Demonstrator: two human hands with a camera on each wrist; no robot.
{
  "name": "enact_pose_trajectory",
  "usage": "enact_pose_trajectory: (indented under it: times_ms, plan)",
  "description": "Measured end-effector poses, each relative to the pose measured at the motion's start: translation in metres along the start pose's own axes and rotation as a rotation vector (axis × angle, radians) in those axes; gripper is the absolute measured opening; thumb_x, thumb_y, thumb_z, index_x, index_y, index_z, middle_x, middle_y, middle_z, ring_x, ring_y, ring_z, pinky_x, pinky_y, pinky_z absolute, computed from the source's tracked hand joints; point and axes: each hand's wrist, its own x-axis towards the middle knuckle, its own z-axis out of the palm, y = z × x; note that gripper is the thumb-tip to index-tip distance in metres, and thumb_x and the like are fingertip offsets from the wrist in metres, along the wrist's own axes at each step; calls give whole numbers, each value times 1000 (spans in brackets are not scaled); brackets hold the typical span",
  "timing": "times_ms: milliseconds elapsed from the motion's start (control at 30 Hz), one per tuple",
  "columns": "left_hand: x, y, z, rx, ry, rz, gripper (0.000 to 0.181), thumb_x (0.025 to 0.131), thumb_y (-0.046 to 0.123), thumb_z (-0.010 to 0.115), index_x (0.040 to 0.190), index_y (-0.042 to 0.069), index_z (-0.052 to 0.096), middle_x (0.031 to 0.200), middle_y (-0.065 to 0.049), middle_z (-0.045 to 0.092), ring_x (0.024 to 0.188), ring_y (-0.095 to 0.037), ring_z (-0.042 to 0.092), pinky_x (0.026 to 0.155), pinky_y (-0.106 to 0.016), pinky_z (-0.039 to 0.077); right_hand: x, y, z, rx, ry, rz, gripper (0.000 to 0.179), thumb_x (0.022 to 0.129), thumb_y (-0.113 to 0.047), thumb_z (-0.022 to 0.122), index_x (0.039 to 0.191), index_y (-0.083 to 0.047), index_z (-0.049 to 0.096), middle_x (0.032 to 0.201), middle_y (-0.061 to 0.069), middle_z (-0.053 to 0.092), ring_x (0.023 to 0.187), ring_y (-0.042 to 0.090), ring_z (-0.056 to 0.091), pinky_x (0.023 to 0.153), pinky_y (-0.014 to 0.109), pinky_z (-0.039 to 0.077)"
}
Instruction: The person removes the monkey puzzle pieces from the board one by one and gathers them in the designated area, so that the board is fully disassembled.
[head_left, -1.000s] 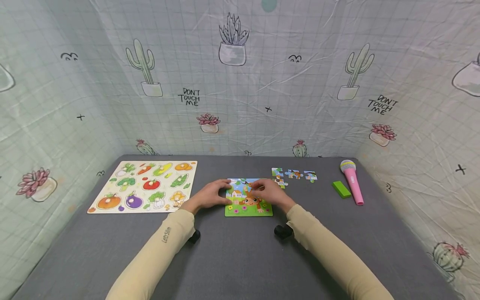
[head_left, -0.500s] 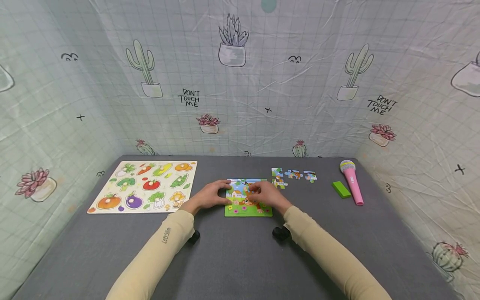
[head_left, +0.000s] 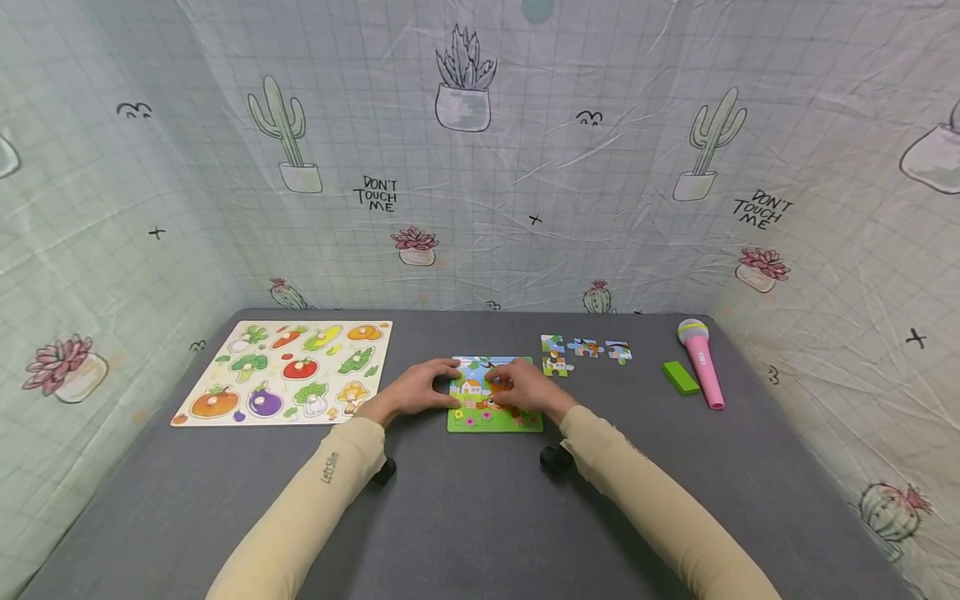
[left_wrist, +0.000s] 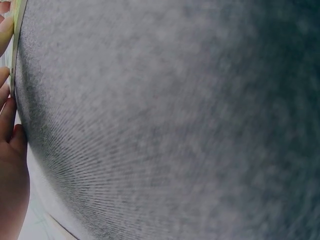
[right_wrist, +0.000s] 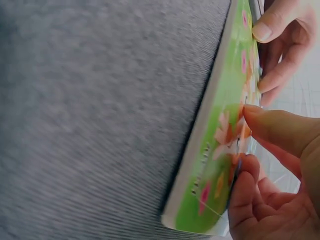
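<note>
A small jigsaw puzzle [head_left: 474, 422] with a green border, a monkey, a house and flowers lies flat in the middle of the table. My left hand [head_left: 416, 388] holds its left edge, the thumb lower and the fingers higher up. Over the monkey picture, my right hand [head_left: 528, 387] pinches at a puzzle piece with thumb and fingers. The right wrist view has the right thumb [right_wrist: 280, 130] and curled fingers close on the puzzle's surface; they hide most of that piece. Only the side of the left hand [left_wrist: 11, 170] shows in the left wrist view.
Several loose jigsaw pieces [head_left: 587, 347] lie behind and right of the puzzle. Farther right are a green block [head_left: 680, 378] and a pink toy microphone [head_left: 702, 362]. A vegetable picture board [head_left: 281, 408] takes up the left. Patterned cloth walls [head_left: 480, 183] surround the grey table [head_left: 465, 517].
My right hand has shifted a little left across the monkey picture, its fingers staying over the puzzle. The left hand keeps its place at the left edge. The loose pieces have not moved.
</note>
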Motion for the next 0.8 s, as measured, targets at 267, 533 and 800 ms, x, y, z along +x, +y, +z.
enact_pose_trajectory:
  times_ms: [267,533,800]
  plan:
    - [0,1,-1,-5,-1,2,53,85,30,76,128,2,62,148,-12,46,139,-32,38,114,-48,31,2,-4,-7,6,-96,2,35,93,-4,65,127,3,61,119,20,63,100,30,61,85,39,53]
    - [0,2,0,-2,-3,-2,53,86,30,77,128,3,62,148,-11,46,139,-31,38,114,-48,32,3,-8,-10,73,-131,136,37,94,-8,65,130,-4,57,121,17,55,108,31,54,89,43,49]
    - [0,2,-2,-9,-8,-6,54,86,31,77,129,3,62,149,-12,45,139,-32,37,114,-48,31,0,-4,-10,107,-113,86,37,94,-7,65,130,-1,58,120,16,59,103,28,56,86,41,50]
